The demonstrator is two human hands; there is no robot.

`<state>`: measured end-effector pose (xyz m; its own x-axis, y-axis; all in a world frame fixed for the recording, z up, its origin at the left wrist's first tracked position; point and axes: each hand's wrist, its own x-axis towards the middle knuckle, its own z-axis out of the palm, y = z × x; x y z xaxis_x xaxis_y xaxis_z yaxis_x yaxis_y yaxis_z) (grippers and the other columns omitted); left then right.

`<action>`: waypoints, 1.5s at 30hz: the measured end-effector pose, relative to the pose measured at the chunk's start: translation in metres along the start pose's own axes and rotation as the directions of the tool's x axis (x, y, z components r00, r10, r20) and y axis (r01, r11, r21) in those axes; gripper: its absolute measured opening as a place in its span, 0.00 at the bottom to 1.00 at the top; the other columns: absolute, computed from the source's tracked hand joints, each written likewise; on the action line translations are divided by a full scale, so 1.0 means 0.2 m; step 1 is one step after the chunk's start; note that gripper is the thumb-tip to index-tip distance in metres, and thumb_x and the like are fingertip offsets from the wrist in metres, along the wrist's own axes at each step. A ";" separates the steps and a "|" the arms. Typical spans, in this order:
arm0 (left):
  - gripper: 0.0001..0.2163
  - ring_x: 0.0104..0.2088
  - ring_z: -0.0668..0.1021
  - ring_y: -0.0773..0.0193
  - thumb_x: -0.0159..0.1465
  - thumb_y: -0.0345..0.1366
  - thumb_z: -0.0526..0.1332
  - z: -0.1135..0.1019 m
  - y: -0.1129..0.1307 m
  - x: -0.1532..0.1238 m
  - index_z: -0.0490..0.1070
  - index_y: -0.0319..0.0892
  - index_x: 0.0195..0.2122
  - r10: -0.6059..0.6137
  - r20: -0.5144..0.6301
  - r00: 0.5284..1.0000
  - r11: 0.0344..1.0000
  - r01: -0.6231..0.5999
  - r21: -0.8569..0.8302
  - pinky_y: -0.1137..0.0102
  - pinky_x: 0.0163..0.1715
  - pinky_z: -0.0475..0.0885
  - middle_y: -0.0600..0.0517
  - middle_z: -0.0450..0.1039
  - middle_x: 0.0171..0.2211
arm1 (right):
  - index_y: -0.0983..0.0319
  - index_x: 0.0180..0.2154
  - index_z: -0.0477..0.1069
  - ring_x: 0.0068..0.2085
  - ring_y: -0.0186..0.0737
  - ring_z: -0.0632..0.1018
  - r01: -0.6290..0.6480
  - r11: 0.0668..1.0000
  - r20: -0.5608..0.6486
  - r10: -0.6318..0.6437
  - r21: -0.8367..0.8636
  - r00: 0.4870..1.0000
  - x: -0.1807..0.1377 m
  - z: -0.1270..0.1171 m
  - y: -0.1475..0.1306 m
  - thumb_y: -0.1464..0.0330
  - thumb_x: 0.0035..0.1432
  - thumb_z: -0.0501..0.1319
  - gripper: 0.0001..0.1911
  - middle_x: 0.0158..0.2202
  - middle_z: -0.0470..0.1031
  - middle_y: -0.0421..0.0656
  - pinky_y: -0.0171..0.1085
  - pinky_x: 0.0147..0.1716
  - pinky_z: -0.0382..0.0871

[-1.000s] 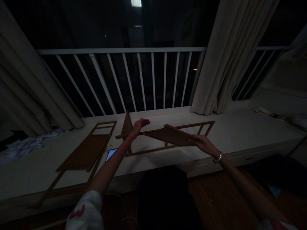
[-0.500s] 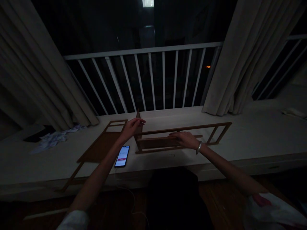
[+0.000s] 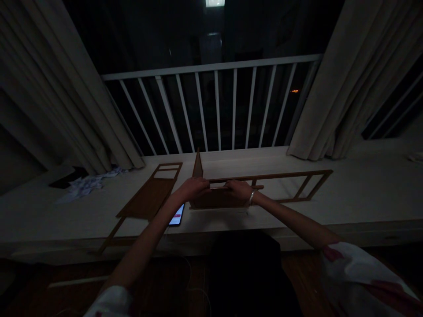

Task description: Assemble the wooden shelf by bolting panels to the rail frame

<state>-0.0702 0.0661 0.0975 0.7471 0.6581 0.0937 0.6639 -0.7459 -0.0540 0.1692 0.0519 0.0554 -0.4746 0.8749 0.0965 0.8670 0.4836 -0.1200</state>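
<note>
Two bare hands close over the top edge of a wooden panel (image 3: pixel 218 201), which stands on its long edge against the near left part of a long wooden frame (image 3: pixel 297 185) lying on a white ledge (image 3: pixel 346 207). The left hand (image 3: pixel 194 188) grips the panel's left end, and the right hand (image 3: pixel 239 189), a bracelet (image 3: pixel 251 197) at its wrist, grips just beside it. A narrow upright piece (image 3: pixel 197 165) rises at the frame's left end, touching or nearly touching the panel; the dim light hides which. Left of the frame a second frame (image 3: pixel 148 198) lies flat, with a lit phone (image 3: pixel 176 218) between the two, close to the ledge's front edge. Crumpled paper (image 3: pixel 86 185) sits well to the left, and a white railing (image 3: pixel 214 67) runs behind. With both hands bunched at one end, the panel's free right end looks liable to swing or tip, and a slip leftward could knock the phone off.
</note>
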 end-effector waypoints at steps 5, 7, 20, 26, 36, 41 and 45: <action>0.14 0.40 0.74 0.61 0.63 0.45 0.51 0.07 -0.03 -0.01 0.70 0.43 0.38 -0.022 0.007 1.000 0.999 0.022 0.029 0.71 0.36 0.64 0.47 0.72 0.38 | 0.55 0.43 0.71 0.44 0.39 0.73 -0.002 1.000 0.008 0.002 -0.019 1.000 0.03 0.03 0.00 0.57 0.57 0.56 0.15 0.42 0.74 0.43 0.33 0.37 0.63; 0.14 0.40 0.74 0.61 0.62 0.45 0.51 0.09 -0.04 -0.02 0.70 0.43 0.38 -0.018 0.008 1.000 0.999 0.018 0.039 0.70 0.36 0.64 0.47 0.72 0.38 | 0.56 0.43 0.71 0.44 0.39 0.73 -0.001 1.000 0.009 0.001 -0.028 1.000 0.04 0.05 0.00 0.57 0.57 0.57 0.15 0.43 0.73 0.43 0.33 0.37 0.64; 0.12 0.40 0.73 0.61 0.63 0.42 0.51 0.16 -0.04 0.01 0.70 0.42 0.36 -0.031 -0.068 0.997 0.993 0.038 0.109 0.69 0.36 0.64 0.48 0.71 0.37 | 0.56 0.50 0.66 0.50 0.44 0.67 0.012 0.997 -0.099 -0.020 -0.078 0.995 0.01 0.07 0.00 0.61 0.57 0.58 0.18 0.48 0.67 0.46 0.37 0.39 0.64; 0.12 0.43 0.70 0.60 0.64 0.41 0.50 0.19 -0.02 0.00 0.69 0.41 0.36 -0.064 -0.151 0.987 0.985 0.087 0.152 0.67 0.41 0.62 0.47 0.69 0.38 | 0.59 0.57 0.57 0.52 0.47 0.65 0.019 0.986 -0.330 -0.074 -0.167 0.941 -0.07 0.03 0.06 0.64 0.57 0.59 0.27 0.54 0.64 0.48 0.44 0.47 0.58; 0.10 0.42 0.69 0.56 0.64 0.38 0.49 0.29 0.03 0.02 0.65 0.39 0.39 -0.221 -0.327 0.919 0.936 0.294 0.193 0.62 0.41 0.61 0.44 0.68 0.39 | 0.57 0.55 0.61 0.50 0.44 0.69 -0.007 0.997 -0.346 -0.021 -0.079 0.938 -0.10 0.11 0.31 0.62 0.62 0.51 0.20 0.50 0.70 0.47 0.43 0.49 0.58; 0.10 0.44 0.69 0.53 0.63 0.32 0.48 0.37 0.08 0.04 0.66 0.38 0.41 -0.261 -0.375 0.889 0.919 0.349 0.187 0.59 0.42 0.61 0.41 0.67 0.42 | 0.56 0.56 0.61 0.52 0.42 0.68 -0.029 0.996 -0.377 -0.005 -0.084 0.926 -0.11 0.16 0.31 0.70 0.62 0.50 0.20 0.52 0.69 0.45 0.42 0.49 0.58; 0.14 0.51 0.66 0.55 0.61 0.29 0.50 0.42 0.13 0.08 0.63 0.39 0.49 -0.252 -0.402 0.880 0.928 0.337 0.158 0.61 0.49 0.60 0.43 0.65 0.50 | 0.58 0.59 0.56 0.54 0.43 0.65 -0.033 0.993 -0.406 -0.015 -0.110 0.914 -0.13 0.19 0.30 0.78 0.56 0.54 0.29 0.55 0.66 0.45 0.42 0.52 0.54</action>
<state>-0.0381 0.0653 0.0143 0.4769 0.7259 0.4957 0.8735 -0.4542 -0.1752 0.2275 0.0584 0.0092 -0.3847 0.7814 0.4913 0.8937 0.4484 -0.0135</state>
